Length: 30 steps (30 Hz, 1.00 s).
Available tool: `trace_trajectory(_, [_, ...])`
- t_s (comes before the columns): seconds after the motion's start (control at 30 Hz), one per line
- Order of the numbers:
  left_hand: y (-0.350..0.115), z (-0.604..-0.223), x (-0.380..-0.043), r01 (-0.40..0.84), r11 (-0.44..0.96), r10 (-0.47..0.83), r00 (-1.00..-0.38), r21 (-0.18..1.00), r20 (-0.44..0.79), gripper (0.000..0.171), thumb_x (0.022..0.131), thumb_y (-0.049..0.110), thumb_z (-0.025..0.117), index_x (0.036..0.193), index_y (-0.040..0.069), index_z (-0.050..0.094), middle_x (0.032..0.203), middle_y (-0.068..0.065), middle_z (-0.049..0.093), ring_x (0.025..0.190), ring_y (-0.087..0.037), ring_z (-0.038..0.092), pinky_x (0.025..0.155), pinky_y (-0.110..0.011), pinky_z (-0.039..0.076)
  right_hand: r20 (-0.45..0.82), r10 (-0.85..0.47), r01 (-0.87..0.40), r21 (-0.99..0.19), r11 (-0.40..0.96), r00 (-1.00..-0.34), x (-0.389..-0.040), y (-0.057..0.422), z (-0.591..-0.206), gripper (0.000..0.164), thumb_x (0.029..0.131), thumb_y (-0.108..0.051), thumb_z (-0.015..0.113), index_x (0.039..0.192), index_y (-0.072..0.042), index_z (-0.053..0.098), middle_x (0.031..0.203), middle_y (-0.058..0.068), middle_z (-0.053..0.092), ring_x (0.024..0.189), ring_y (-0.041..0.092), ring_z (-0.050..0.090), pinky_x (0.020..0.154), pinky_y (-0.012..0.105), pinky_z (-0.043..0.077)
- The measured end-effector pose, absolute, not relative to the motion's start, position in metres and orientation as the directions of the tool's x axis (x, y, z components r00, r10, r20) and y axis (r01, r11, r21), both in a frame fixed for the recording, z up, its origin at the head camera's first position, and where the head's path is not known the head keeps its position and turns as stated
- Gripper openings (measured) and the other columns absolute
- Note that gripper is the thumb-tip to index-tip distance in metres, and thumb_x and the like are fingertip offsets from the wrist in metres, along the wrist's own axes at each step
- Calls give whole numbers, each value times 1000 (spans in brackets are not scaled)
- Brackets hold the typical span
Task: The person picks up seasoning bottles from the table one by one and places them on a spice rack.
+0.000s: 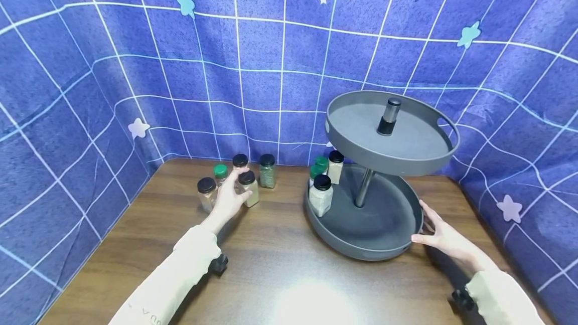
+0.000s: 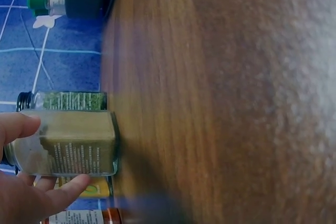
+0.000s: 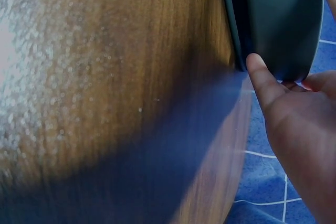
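My left hand point(image 1: 229, 200) is at a cluster of spice jars on the left of the table. Its thumb and fingers grip a black-lidded jar of beige powder point(image 2: 79, 142) from opposite sides. Just behind that jar stands a jar of green herbs point(image 1: 268, 172). On the right, my right hand point(image 1: 444, 237) touches the outer wall of the lower tier of a grey two-tier turntable point(image 1: 356, 250). Its thumb and fingers point(image 3: 262, 80) are spread along that wall. At the lower tier's left side stand several jars, among them a black-lidded jar of white contents point(image 1: 321, 197).
Close to my left hand are a black-lidded jar point(image 1: 207, 192), a green-lidded jar point(image 1: 221, 171) and another black-lidded jar point(image 1: 240, 161). The turntable's upper tier point(image 1: 356, 114) overhangs the lower one. A blue patterned curtain point(image 1: 271, 89) hangs behind the wooden table point(image 1: 271, 250).
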<state>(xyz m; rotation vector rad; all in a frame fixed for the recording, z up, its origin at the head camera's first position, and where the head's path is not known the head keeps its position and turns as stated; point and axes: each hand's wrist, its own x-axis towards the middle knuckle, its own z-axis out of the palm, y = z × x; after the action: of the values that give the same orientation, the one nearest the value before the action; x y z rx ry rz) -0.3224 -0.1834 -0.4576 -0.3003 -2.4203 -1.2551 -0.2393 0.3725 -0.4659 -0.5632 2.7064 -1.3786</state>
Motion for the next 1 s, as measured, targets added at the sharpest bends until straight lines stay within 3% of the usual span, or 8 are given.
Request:
trace_trajectory(0.77, [-184,-456,-322,399,591,27,-878,700,478,65,71,1,77,130,13,52,133,-9,55,103,-32,58,87,-47,47,119,-352,-301,-796,525,-928,-238,371,-462,97,82,-5,70,147,6,-1,145,41,11,124,64,19,90,2,30])
trace_trajectory(1.0, [-179,-447,-320,400,583,54,-887,707,458,63,73,3,77,130,15,52,134,-10,54,111,-33,55,95,-49,43,98,-351,-280,-810,515,-931,-238,371,-462,97,83,-5,69,148,5,-2,147,39,5,124,65,17,89,2,30])
